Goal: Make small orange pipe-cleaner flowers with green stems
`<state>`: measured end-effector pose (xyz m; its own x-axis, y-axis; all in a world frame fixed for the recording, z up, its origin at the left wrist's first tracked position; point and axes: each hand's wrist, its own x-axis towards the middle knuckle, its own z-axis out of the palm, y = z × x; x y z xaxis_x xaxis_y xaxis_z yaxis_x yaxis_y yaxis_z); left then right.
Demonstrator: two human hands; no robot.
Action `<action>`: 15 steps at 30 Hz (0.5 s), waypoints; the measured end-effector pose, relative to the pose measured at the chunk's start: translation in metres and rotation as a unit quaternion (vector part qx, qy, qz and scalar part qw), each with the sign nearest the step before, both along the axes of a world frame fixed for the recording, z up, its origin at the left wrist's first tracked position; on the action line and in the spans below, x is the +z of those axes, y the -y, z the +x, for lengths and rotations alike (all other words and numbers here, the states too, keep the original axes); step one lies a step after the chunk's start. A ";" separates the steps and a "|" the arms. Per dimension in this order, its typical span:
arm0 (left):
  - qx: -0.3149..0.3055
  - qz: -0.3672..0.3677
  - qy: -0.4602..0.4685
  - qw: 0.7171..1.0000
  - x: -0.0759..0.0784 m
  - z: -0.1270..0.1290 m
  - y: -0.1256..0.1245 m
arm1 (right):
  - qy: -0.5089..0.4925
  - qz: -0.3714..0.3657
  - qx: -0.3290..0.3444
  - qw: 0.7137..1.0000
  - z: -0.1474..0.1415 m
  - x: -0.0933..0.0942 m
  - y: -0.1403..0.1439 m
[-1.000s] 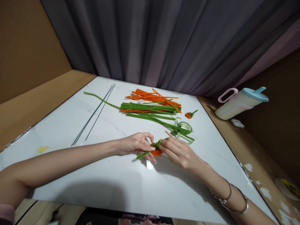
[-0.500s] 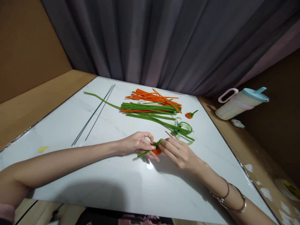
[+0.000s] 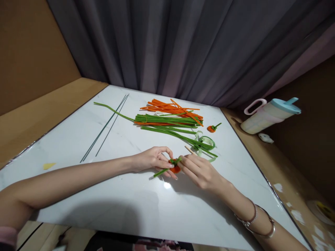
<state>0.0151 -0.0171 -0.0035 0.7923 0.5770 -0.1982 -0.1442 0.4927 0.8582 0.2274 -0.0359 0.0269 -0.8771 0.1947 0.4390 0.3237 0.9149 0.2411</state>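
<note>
My left hand [image 3: 153, 161] and my right hand [image 3: 200, 170] meet over a small orange pipe-cleaner piece [image 3: 175, 168] that sits low over the white marble tabletop [image 3: 136, 205]; I can't tell if it touches the surface. Left thumb and index pinch together on the green stem [image 3: 167, 166] where it wraps on top of the orange piece; the other left fingers reach under it, loosely spread. Right fingertips press in on the same green wrap from the other side, fingers held close together. The stem's loose end sticks out below my left fingers, pointing back toward me. A thin wooden stick [image 3: 188, 150] pokes out just past my right knuckles; I can't tell if I'm gripping it.

Just beyond my right fingers lies a coil of pale green tape [image 3: 206, 142], touching the near ends of a spread of green pipe cleaners [image 3: 167, 120]. Orange pipe cleaners [image 3: 171, 105] lie behind those, farther away. A finished small orange piece with green stem [image 3: 212, 127] sits well beyond my right hand. Two dark floral wires [image 3: 104, 129] lie well off past my left wrist. A yellow scrap [image 3: 48, 166] lies beside my left forearm. Bangles [image 3: 255, 218] on my right wrist. A pink-handled bottle with blue lid [image 3: 269, 114] lies off the tabletop, far to the right of my right hand.
</note>
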 end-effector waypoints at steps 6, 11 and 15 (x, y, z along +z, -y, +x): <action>0.010 0.007 0.005 1.000 0.000 0.001 0.001 | 0.004 -0.020 -0.013 1.000 -0.001 -0.003 0.001; 0.024 0.008 0.001 1.000 0.001 0.002 0.000 | -0.041 -0.098 -0.040 0.993 -0.001 -0.006 0.000; 0.030 0.011 0.005 0.999 0.002 0.002 0.000 | -0.057 -0.112 -0.040 0.991 0.001 -0.003 -0.002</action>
